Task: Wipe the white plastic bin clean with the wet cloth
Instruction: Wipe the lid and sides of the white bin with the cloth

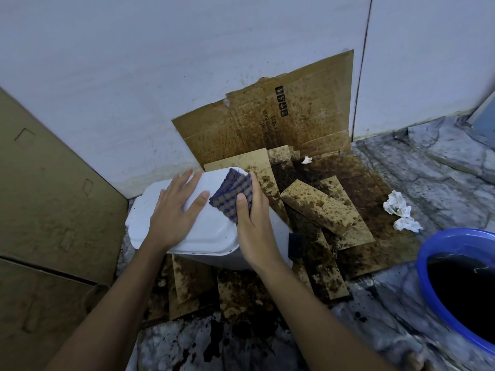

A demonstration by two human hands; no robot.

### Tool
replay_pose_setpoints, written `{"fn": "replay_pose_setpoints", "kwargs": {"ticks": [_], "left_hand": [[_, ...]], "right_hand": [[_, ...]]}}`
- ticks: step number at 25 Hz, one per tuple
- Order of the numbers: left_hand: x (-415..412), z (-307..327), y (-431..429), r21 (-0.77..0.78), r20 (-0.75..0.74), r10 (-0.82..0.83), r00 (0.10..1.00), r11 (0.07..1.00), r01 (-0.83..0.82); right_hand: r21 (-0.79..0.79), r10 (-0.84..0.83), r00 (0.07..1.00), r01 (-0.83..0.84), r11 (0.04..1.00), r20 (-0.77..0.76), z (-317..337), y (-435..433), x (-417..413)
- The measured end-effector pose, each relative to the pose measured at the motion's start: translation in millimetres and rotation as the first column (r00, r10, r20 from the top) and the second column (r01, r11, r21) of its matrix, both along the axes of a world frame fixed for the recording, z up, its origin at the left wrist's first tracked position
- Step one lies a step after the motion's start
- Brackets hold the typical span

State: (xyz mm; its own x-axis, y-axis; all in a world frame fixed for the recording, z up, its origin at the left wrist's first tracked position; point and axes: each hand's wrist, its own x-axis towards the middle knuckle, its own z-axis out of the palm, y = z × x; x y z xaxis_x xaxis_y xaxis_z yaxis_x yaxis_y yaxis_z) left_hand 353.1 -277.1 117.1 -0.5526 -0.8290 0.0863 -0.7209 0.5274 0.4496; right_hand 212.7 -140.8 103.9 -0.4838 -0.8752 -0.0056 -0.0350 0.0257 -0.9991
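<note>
Pinching the cloth [232,196] under its thumb, your right hand [254,228] presses it to the bin [211,234], your left hand [175,210] lies flat beside it, fingers spread, and the bin stands on stained cardboard [316,202] near the wall [187,62], basin [428,250] well right.

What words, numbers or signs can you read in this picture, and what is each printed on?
"OSS BASE": on the stained cardboard sheet leaning against the wall; the first letters are unclear.
"SETS": same sheet, next line.
"4": among its black handling symbols.
One more line with digits: too blurred to read.
</note>
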Motion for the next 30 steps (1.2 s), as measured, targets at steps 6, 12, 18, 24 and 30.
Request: {"fn": "replay_pose_setpoints", "kwargs": {"ticks": [6,12,18,24,30], "left_hand": [[0,0,0,-0.005,0.004,0.002,1.000,1.000,-0.002],[0,1,-1,-0.007,0.010,0.009,1.000,1.000,-0.009],[-2,3,1,0.010,0.012,0.002,1.000,1.000,-0.002],[1,21,-6,0.107,0.001,0.039,0.999,0.993,-0.039],[-18,38,29,0.144,-0.249,0.097,0.964,0.988,-0.062]], "right_hand": [[0.028,-0.093,0.995,0.094,0.995,-0.036,-5,29,50],[-0.019,-0.131,0.991,0.131,0.991,-0.020,-5,5,28],[0.042,-0.076,0.996,0.075,0.996,0.037,2,-34,-14],[0.022,-0.007,0.997,0.006,1.000,0.072,10,-42,-8],[-0.010,0.037,0.996,-0.036,0.999,0.086,13,-48,0]]}}
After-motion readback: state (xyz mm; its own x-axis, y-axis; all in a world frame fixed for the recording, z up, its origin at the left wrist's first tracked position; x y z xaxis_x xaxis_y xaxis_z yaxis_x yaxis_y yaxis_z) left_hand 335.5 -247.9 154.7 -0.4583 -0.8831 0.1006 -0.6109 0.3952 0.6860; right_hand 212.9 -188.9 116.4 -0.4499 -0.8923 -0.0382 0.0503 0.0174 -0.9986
